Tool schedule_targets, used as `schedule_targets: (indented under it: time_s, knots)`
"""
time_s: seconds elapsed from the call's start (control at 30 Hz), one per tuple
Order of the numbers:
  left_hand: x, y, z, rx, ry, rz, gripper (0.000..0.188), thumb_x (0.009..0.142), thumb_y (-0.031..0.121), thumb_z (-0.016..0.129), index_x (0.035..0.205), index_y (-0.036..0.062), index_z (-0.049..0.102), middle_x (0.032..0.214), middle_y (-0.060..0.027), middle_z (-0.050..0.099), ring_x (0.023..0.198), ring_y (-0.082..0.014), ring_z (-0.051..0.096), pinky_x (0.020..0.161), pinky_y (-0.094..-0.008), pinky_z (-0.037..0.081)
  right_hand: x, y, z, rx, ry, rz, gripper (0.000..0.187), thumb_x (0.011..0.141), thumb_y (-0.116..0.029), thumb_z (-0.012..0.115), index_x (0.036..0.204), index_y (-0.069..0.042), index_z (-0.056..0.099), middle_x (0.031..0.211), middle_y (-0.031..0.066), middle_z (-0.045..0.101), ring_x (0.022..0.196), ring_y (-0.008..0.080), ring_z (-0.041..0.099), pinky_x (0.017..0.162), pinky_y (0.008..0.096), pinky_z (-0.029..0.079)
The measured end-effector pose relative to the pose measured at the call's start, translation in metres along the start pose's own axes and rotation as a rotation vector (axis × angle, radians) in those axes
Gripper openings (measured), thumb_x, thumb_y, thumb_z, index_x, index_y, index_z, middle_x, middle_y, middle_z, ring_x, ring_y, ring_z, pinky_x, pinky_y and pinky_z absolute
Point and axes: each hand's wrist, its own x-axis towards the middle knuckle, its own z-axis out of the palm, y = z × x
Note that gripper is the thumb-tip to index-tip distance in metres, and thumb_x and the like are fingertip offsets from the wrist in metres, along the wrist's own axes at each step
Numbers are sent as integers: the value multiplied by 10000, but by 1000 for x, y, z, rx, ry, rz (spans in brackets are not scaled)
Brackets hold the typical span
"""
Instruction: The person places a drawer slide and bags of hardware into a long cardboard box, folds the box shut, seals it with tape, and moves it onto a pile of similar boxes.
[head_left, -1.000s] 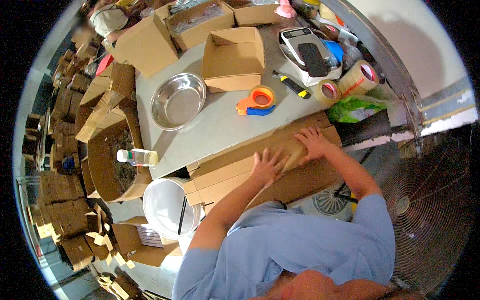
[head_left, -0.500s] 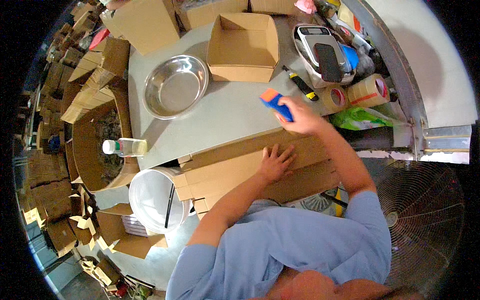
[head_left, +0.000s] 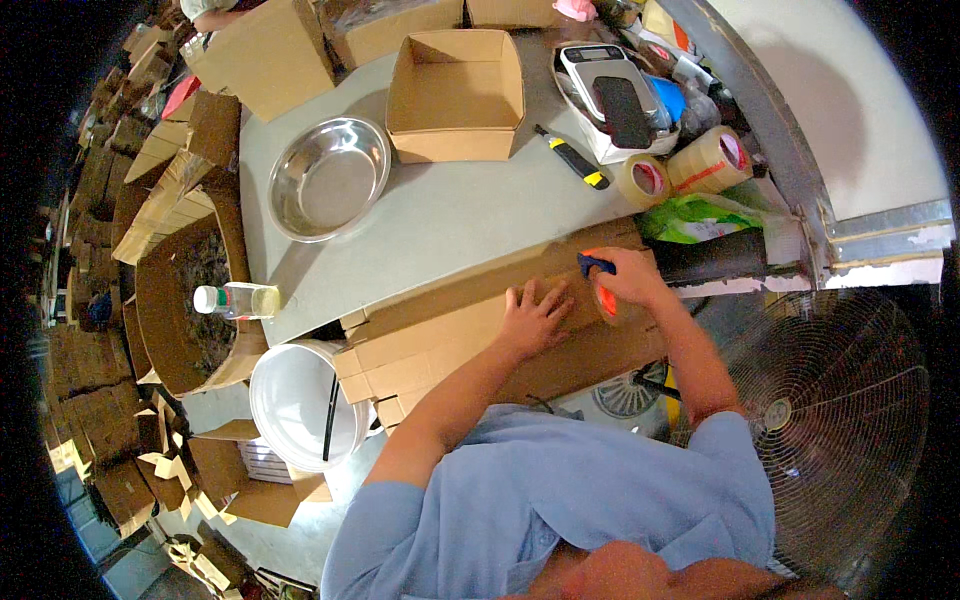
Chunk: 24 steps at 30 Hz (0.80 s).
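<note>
"What furniture did you see?"

"A table with a smooth, pale grey top. The light on it was bright, with soft shadows falling across the surface."

"And the walls?"

"There was a plain off-white wall on the right, with a broad, blurred shadow on it. A dark grey beam ran along its near side, and a blue-grey ledge sat below, chipped white along its lower edge."

"Anything under the ledge?"

"A large round fan with a wire grille."

"How about the left?"

"Stacked brown cardboard crowded that side, dimmer than the table. Lower down, grey floor showed between the clutter."
</note>
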Motion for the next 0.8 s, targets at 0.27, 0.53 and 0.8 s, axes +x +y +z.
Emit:
schedule_targets:
  time_s: [0.27, 0.53, 0.8]
  knots:
    - [-1, 2, -10, 38, -14, -5, 604, 800, 532, 504, 1328, 260, 393, 1449, 2, 240, 1238, -394, 280, 896, -647, 278, -117, 9, 28, 145, 38, -65, 406, 760, -188, 568, 1138, -42, 561, 1013, 161, 626, 950, 275, 604, 844, 345, 467]
    - [8, 12, -19, 42, -57, -15, 595, 805, 528, 499, 1321, 252, 395, 1446, -14, 238, 1250, -374, 263, 903, -667, 247, -131, 63, 62, 884, 75, 237, 379, 776, -126, 574, 1140, -20, 571, 1013, 113, 640, 905, 188, 606, 784, 306, 488]
    - [92, 36, 32, 51, -10, -21, 771, 700, 560, 614, 1286, 102, 411, 1406, -182, 271, 1239, -360, 318, 1002, -543, 229, -187, 48, 115, 839, -90, 420, 338, 777, -92, 576, 1108, -25, 602, 851, 17, 607, 721, 102, 547, 659, 240, 463]
